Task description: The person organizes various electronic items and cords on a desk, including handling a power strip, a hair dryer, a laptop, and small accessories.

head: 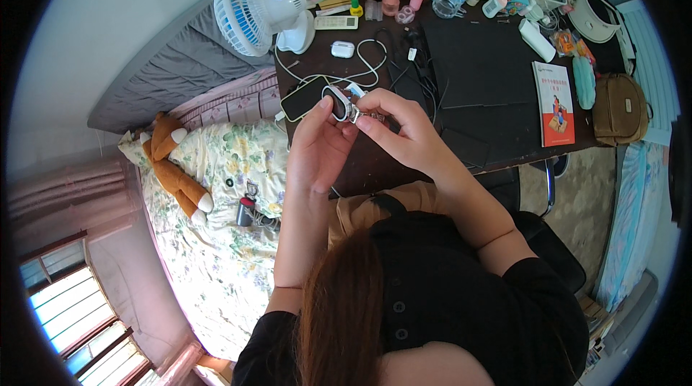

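Note:
My left hand (326, 142) grips a small watch or fitness band (338, 105) with a dark oval face and a pale rim, its thumb pressed on the face's edge. From the other side, my right hand (406, 129) pinches the silver metal strap (367, 115) between thumb and forefinger. Both hands are raised over the near left part of a dark desk (357, 170). Just beyond my left hand lies a smartphone (304, 100) with a black screen and a light-coloured case. Part of the strap is hidden by my right fingers.
A white electric fan (243, 15) stands at the desk's far left. A white cable (373, 70) loops near an earbud case (342, 50). Rightward are a closed black laptop (486, 67), a red-and-white book (556, 105) and a brown bag (620, 110). Bottles and pouches line the back.

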`<state>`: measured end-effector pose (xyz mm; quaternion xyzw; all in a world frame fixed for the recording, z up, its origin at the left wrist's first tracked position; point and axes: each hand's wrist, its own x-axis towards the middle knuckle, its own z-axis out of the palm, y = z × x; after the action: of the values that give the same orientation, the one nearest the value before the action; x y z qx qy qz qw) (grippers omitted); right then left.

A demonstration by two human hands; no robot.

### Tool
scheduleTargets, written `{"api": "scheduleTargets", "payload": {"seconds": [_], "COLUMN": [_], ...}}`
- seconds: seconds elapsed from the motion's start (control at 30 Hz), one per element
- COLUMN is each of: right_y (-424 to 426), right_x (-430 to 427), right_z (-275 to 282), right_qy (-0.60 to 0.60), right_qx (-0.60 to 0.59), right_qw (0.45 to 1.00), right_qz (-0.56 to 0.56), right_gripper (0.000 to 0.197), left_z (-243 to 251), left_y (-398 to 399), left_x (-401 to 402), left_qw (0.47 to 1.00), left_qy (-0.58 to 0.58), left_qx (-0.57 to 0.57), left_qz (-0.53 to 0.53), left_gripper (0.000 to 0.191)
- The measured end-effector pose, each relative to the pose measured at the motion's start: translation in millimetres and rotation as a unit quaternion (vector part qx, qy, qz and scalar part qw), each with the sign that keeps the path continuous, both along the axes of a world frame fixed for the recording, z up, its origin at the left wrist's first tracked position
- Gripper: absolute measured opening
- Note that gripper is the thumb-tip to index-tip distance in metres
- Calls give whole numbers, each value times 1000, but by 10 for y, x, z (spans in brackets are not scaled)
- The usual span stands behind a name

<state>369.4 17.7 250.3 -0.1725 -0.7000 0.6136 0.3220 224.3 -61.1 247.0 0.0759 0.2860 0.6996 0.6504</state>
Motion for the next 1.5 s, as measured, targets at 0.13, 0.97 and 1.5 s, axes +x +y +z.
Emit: {"api": "scheduleTargets", "payload": {"seconds": [0.13, 0.97, 1.5], "right_y": [-42, -147, -87], "right_x": [-16, -46, 29], "right_z": [44, 85, 80], "right_qy": [15, 13, -22], "right_qx": [3, -16, 30], "right_qw": [1000, 994, 996], "right_qz": [-27, -106, -79], "right_gripper": [13, 12, 12], "left_z": [-34, 56, 128], "left_y": [7, 4, 6], "left_x": [5, 129, 121], "left_qw": [1000, 993, 989], "left_qy": [6, 99, 136], "left_qx": [1, -31, -38], "left_qz": [-1, 52, 33], "left_gripper": [24, 8, 8]}}
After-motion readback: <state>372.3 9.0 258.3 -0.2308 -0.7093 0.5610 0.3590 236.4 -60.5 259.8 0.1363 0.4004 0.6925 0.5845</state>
